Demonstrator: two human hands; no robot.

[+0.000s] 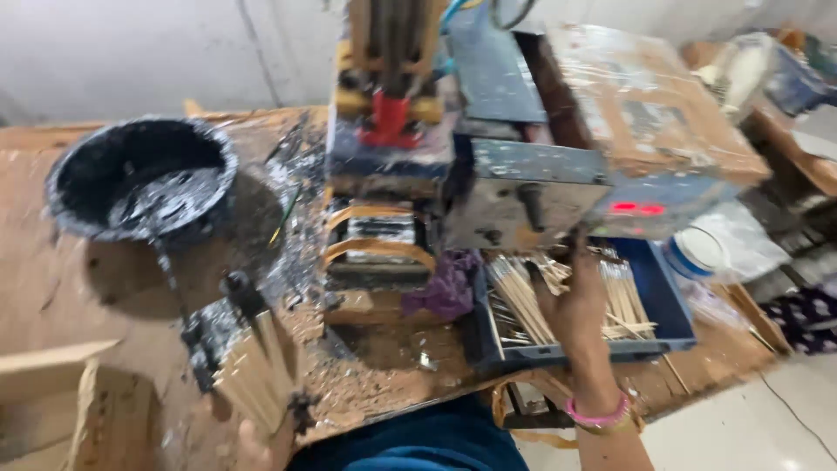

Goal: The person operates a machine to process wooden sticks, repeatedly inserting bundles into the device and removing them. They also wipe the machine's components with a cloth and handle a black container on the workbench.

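My left hand (248, 436) is low at the front left, blurred and smeared black, closed around a thick bundle of thin wooden sticks (257, 371) that points up. My right hand (577, 307), with pink bangles at the wrist, reaches into a blue tray (667, 301) of loose pale sticks and grips a bunch of them (521, 301) at the tray's left side. The tray sits just below the front of a paint-spattered machine (523, 187).
A black bowl of black paint (139, 179) stands on the stained wooden bench at the left. A purple rag (449, 288) lies beside the tray. The machine has a red part (388, 118) and red lights (636, 209). A cardboard box (78, 410) sits front left.
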